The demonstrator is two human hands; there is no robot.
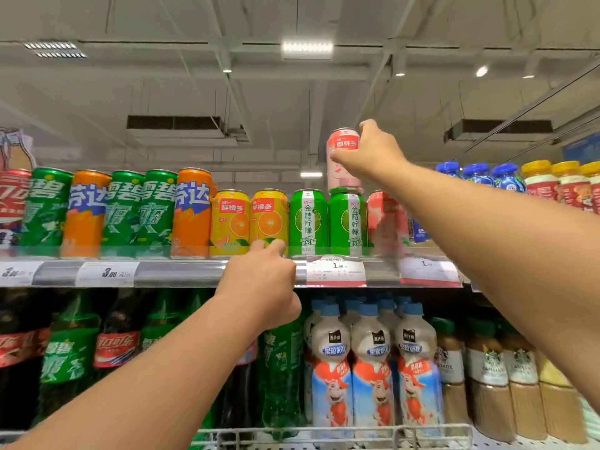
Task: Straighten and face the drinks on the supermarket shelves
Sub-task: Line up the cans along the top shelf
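A pink can (343, 159), stacked atop a green can (348, 219), is grasped round its middle by the right hand (373, 154). The yellow can (269, 219) left of the green can is touched by the left hand (259, 280), its fingers loosely curled. Thin, slick walls probably dent; a mid-body hold suits.

Along the shelf's (181, 271) front edge stand green (45, 209) and orange cans (191, 212), yellow orange-printed cans (230, 222), green lime-printed cans (308, 222), and a pink can (344, 160) above.
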